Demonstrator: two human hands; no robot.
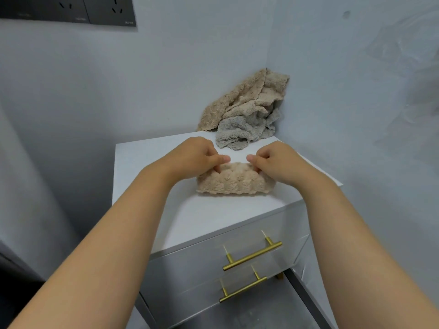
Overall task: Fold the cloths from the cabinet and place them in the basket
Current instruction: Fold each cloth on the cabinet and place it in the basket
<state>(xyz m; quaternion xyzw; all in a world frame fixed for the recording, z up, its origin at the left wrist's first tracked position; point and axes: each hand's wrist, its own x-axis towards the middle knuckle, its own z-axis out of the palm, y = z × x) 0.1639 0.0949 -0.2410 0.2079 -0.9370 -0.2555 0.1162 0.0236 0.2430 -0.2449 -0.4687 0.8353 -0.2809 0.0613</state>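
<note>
Nearest, a brass handle (252,256) fronts the cabinet (213,214) drawer. On the white top lies a folded beige cloth (235,182). The left hand (194,157) and right hand (278,162) each pinch its far edge, fingers curled. Beyond, at one o'clock, a crumpled beige-and-grey cloth pile (247,110) sits in the corner.
</note>
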